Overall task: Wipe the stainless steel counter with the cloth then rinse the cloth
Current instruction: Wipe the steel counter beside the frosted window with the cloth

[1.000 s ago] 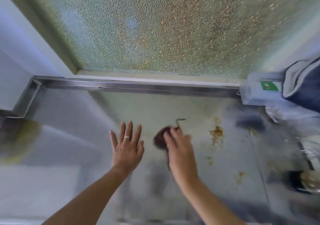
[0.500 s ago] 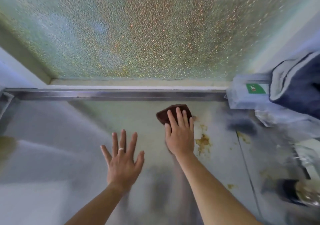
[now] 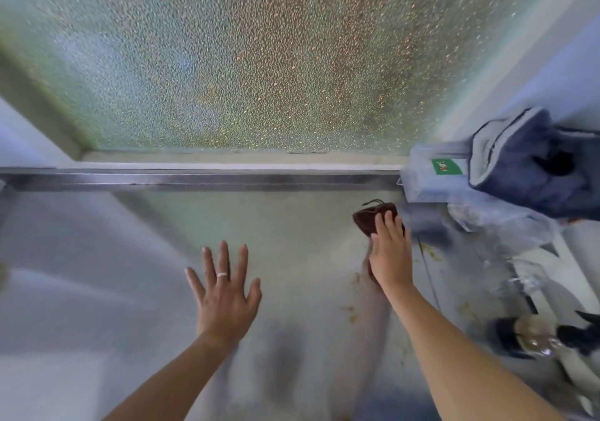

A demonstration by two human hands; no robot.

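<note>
Right now the cloth (image 3: 373, 218) is a small dark brown wad, bunched up, with a thin loop of thread sticking out of its far edge; it lies on the stainless steel counter (image 3: 292, 225) towards the back right, near the raised metal rim that runs below the frosted window (image 3: 259, 57) and just beside a pale box with a green label (image 3: 435, 177). The right hand (image 3: 389, 255) lies flat on top of the cloth, fingers straight and close together, pressing it down onto the steel. The left hand (image 3: 224, 294) rests palm-down on the bare counter well to the left, fingers spread wide, with a ring (image 3: 222, 274) on one finger, and it holds nothing. Yellow-brown smears (image 3: 352, 310) mark the steel near the right forearm. A blue towel (image 3: 532, 173) is draped at the far right.
</note>
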